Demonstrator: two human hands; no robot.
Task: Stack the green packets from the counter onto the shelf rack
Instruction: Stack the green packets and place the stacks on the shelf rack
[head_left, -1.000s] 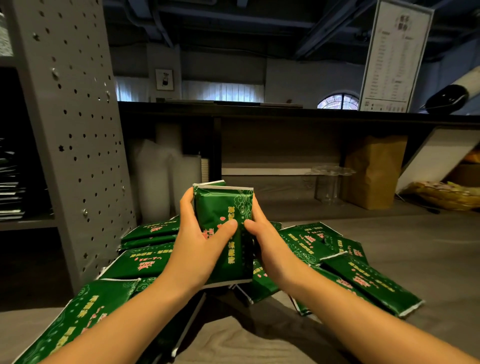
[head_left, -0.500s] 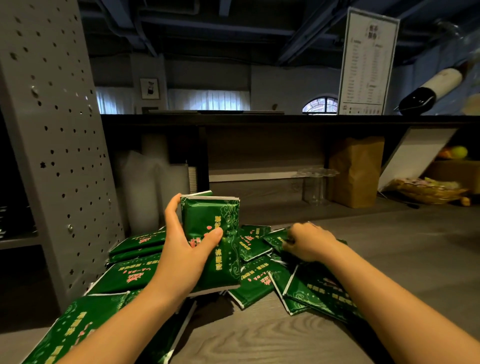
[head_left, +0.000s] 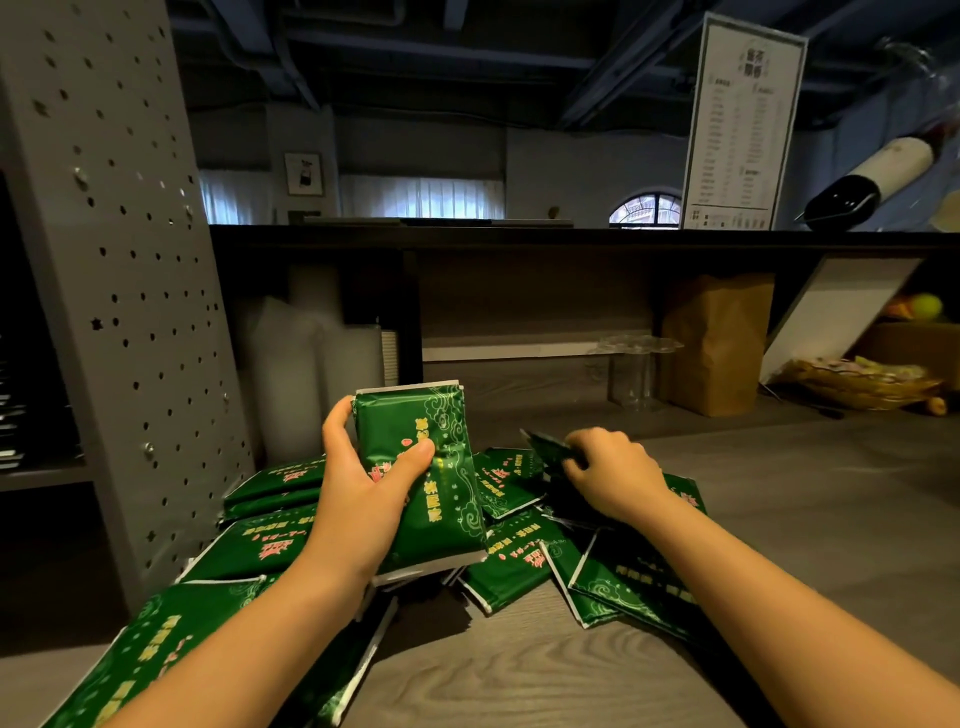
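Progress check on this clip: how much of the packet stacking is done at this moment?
Done: nothing visible on the shelf rack yet; no green packet shows there. In hand: the left hand grips an upright bundle of packets, while the right hand pinches a single packet. Left: many loose packets lie scattered on the counter, and the bundle has to be shelved.

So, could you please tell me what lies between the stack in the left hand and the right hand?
In the head view, loose green packets lie on the counter between the held stack and the right hand.
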